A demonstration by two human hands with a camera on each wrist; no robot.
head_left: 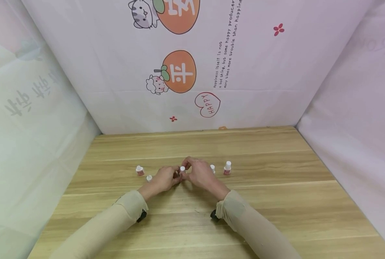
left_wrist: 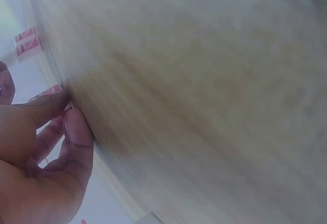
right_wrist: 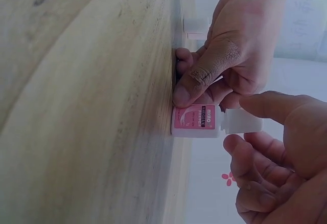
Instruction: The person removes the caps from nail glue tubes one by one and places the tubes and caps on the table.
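A small nail glue bottle (right_wrist: pixel 196 120) with a pink label and white cap stands upright on the table between both hands. In the right wrist view, the left hand (head_left: pixel 162 180) grips its lower body, the thumb pressed against the label's edge. The right hand (head_left: pixel 200 175) curls thumb and fingers about the white cap (right_wrist: pixel 243 120), its thumb tip right at the cap's side. A short stretch of neck shows between cap and body. In the left wrist view, the fingers mostly hide this bottle, leaving a strip of pink label (left_wrist: pixel 48 91).
Two similar bottles stand to the left, one farther out (head_left: pixel 140 171) and one partly behind the left hand (head_left: pixel 149 178). To the right are another bottle beside the right hand (head_left: pixel 213 169) and a capped bottle (head_left: pixel 227 168). Printed cloth walls (head_left: pixel 260 72) enclose the wooden table (head_left: pixel 192 230).
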